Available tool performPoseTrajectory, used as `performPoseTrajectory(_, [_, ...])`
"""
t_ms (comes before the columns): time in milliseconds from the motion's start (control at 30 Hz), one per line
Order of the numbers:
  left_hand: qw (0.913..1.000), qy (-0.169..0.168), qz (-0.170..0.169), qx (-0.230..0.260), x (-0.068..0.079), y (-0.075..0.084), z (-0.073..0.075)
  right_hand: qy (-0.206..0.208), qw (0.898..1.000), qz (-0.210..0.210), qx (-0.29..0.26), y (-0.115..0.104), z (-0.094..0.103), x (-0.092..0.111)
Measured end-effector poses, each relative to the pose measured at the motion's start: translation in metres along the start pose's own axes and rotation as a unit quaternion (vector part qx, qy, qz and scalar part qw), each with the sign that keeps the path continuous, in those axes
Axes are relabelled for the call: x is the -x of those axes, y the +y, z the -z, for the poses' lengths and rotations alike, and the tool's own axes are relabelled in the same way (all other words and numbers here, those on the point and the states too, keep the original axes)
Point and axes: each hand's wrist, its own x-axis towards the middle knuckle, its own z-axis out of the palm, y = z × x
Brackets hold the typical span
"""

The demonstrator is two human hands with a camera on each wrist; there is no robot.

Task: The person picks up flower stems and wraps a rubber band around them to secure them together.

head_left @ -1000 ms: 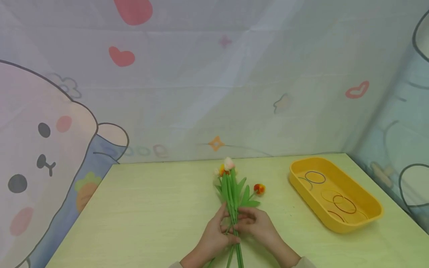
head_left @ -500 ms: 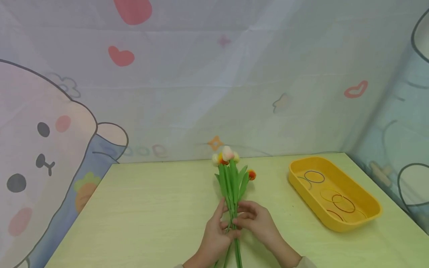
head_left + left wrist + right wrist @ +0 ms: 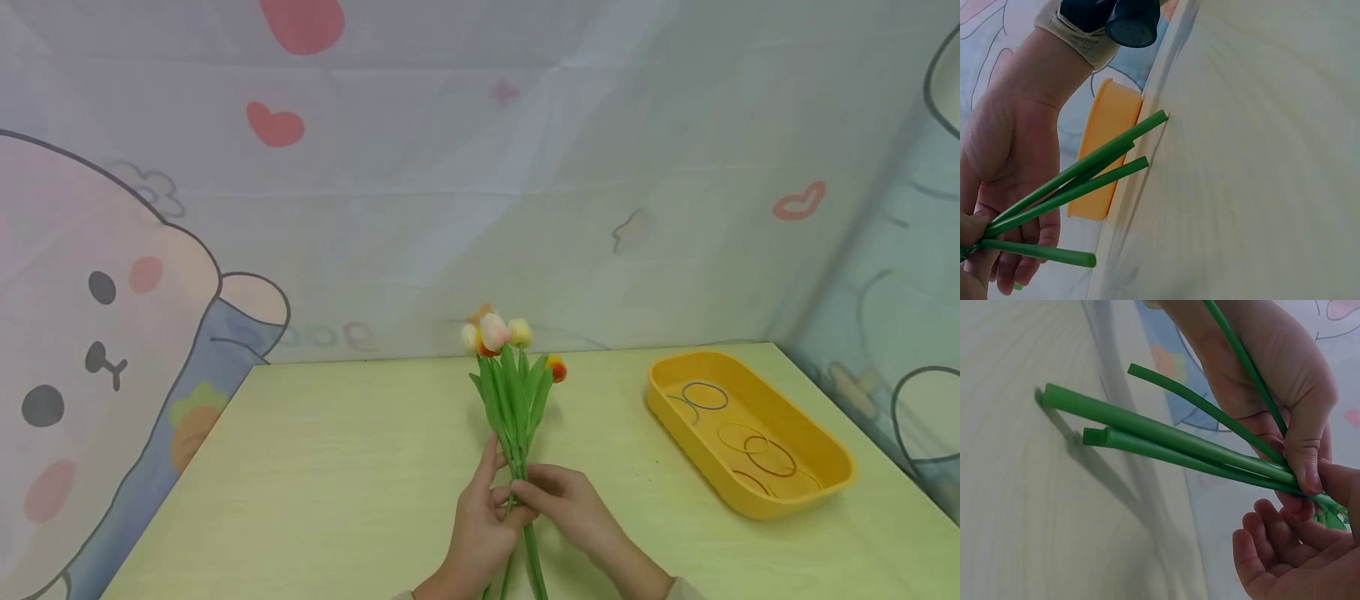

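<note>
A bunch of artificial tulips [image 3: 513,392] with white, pale yellow and orange-red heads stands tilted over the table, heads away from me. My left hand [image 3: 480,517] grips the green stems from the left, thumb across them. From the right, my right hand [image 3: 573,508] pinches the bunch with thumb and forefinger, right by the left thumb. Its other fingers curl loosely beneath in the right wrist view. Cut stem ends [image 3: 1166,434] fan out below the grip over the tabletop. In the left wrist view, several stems [image 3: 1085,164] spread past the right palm.
A yellow tray [image 3: 690,442] stands at the right of the pale table [image 3: 337,467]. Several coloured rubber bands lie in it, among them a blue one [image 3: 705,408]. A printed cloth [image 3: 450,167] hangs behind the table's far edge.
The tulip heads have risen and drawn closer together, the orange-red one at the right moving up and inward. Both hands stay around the stems, with the right thumb now nearer the left.
</note>
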Motion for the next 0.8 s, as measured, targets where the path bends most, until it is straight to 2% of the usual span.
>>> performPoseTrajectory(133, [0.9999, -0.001, -0.013, 0.004, 0.0009, -0.0005, -0.0005, -0.023, 1.000, 0.002, -0.003, -0.0004, -0.0026, 0.0009])
performPoseTrajectory(300, [0.9999, 0.002, -0.008, 0.010, 0.0017, -0.0014, -0.0018, -0.026, 1.000, 0.004, -0.015, -0.0009, -0.0036, 0.0014])
performPoseTrajectory(433, [0.9999, 0.005, 0.003, 0.012, 0.0022, 0.0008, -0.0045, -0.020, 1.000, 0.009, -0.019, -0.0007, -0.0032, 0.0014])
performPoseTrajectory(667, [0.9994, 0.006, 0.031, 0.012, 0.0025, 0.0036, -0.0070, -0.020, 0.999, 0.027, 0.008, -0.0025, -0.0023, 0.0027])
performPoseTrajectory(800, [0.9987, 0.000, 0.043, 0.029, 0.0010, 0.0048, -0.0045, -0.025, 0.998, 0.045, 0.026, -0.0040, 0.0010, 0.0037])
